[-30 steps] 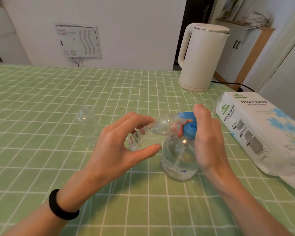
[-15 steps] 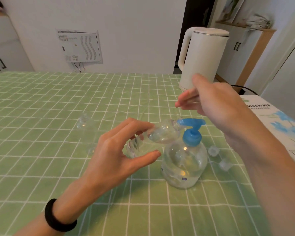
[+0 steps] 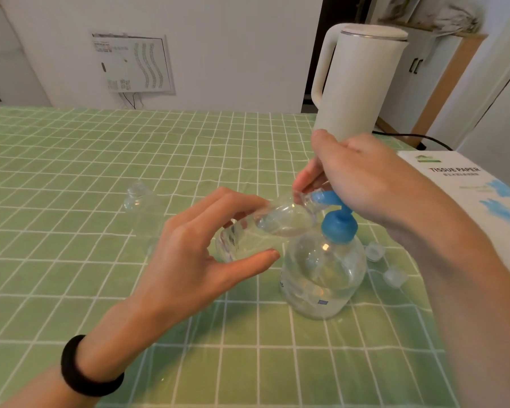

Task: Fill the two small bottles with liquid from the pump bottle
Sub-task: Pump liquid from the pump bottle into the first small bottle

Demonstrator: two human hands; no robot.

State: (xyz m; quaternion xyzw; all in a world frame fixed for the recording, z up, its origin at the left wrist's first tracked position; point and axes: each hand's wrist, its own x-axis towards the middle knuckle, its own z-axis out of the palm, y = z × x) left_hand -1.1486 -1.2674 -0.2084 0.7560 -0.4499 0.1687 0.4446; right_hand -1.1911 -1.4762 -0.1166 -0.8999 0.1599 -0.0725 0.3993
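Note:
My left hand [image 3: 189,260] grips a small clear bottle [image 3: 277,222], tilted nearly flat, its mouth against the blue nozzle of the pump bottle [image 3: 321,275]. The pump bottle is clear and round, holds clear liquid, and stands upright on the green checked tablecloth [image 3: 71,172]. My right hand [image 3: 359,178] hovers over the blue pump head [image 3: 337,228], with its fingertips touching at the nozzle and the small bottle's neck. A second small clear bottle [image 3: 139,201] stands uncapped to the left, apart from both hands.
Two small clear caps [image 3: 374,251] [image 3: 395,276] lie just right of the pump bottle. A white kettle [image 3: 359,83] stands at the back right with its black cord. A tissue paper pack [image 3: 468,195] lies along the right edge.
My right hand lifted off the pump head and has come back down over it. The pump head rose again. My left hand kept the small bottle at the nozzle.

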